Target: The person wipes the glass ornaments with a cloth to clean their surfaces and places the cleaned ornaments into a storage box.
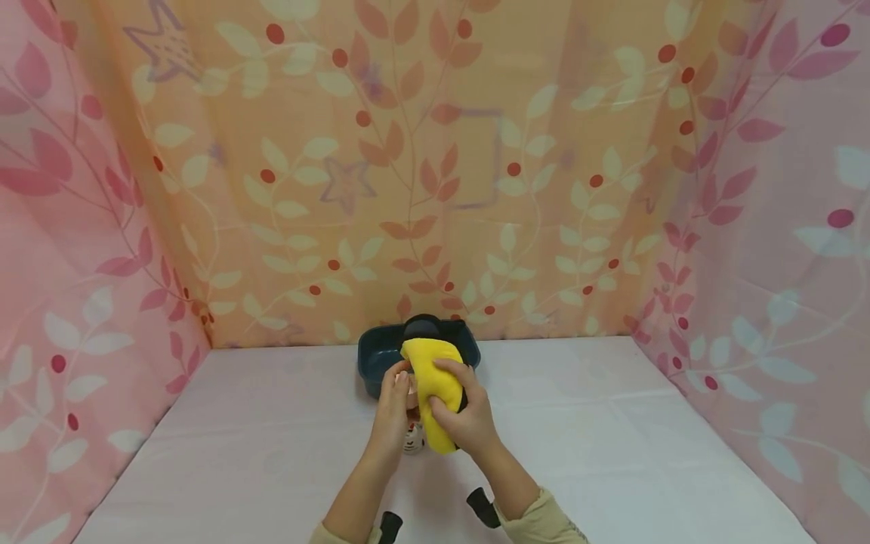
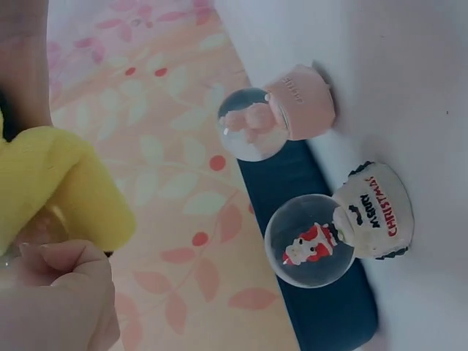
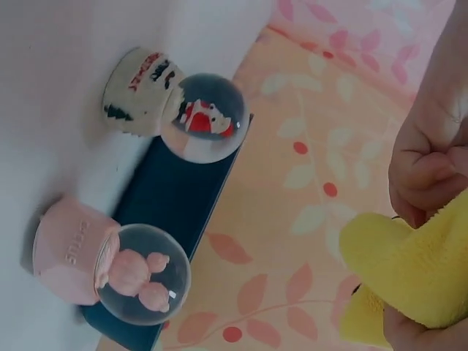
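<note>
A fuzzy yellow cloth (image 1: 438,385) is held up above the table by my right hand (image 1: 469,412), its fingers and thumb pressed into the fabric. Close against the cloth's left side, my left hand (image 1: 390,415) holds a clear, shiny thing (image 2: 50,219); cloth and fingers hide most of it, so its full shape does not show. Beyond the hands stand two snow globes on the table. One has a Santa inside and a white base (image 2: 376,212) lettered in red; the other is a pink snow globe (image 3: 73,252), hidden in the head view.
A dark blue basin (image 1: 374,363) stands at the back of the table, behind the globes. A black rounded thing (image 1: 421,326) shows at it, partly covered by the cloth. Patterned curtains (image 1: 408,189) enclose the white table (image 1: 272,438) at the back and both sides.
</note>
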The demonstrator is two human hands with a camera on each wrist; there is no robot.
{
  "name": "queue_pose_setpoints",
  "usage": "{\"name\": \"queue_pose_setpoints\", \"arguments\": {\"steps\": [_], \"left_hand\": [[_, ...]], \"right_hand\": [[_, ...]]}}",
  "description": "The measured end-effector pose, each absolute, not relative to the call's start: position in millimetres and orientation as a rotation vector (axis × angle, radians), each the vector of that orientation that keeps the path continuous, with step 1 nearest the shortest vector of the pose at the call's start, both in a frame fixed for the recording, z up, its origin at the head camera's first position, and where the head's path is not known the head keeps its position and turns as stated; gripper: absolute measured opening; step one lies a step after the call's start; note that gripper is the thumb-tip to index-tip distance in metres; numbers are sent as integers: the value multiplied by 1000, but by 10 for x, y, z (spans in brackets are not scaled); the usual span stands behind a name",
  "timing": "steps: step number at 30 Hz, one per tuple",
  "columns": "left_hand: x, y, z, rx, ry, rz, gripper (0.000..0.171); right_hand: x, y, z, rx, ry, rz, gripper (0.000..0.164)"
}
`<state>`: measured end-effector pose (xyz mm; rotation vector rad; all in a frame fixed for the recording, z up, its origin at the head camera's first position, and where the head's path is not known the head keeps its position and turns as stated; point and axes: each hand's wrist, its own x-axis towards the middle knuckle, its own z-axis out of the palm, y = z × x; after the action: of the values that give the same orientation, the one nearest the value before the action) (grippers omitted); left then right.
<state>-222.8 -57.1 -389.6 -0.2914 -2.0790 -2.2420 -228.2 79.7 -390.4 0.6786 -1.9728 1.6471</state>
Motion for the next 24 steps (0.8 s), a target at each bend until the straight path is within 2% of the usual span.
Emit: {"name": "queue_pose_setpoints", "arguments": {"steps": [8, 14, 19, 24], "left_hand": [[-2242, -557, -3914, -272, -2067, -2250, 52], [-2264, -573, -3877, -243, -1919, -2505, 50], [-2256, -623, -3851, -310, -1751, -2702, 63], [-2244, -687, -3865, -356, -1741, -2678, 66]], "right_hand": [[-2346, 855, -3879, 452, -1825, 2202, 49], [-2386, 884, -3891, 278, -1718, 2409, 48], [-2411, 916, -3929, 101, -1697, 2488, 51], [-2384, 973, -3974, 25, -1726, 2477, 51]]}}
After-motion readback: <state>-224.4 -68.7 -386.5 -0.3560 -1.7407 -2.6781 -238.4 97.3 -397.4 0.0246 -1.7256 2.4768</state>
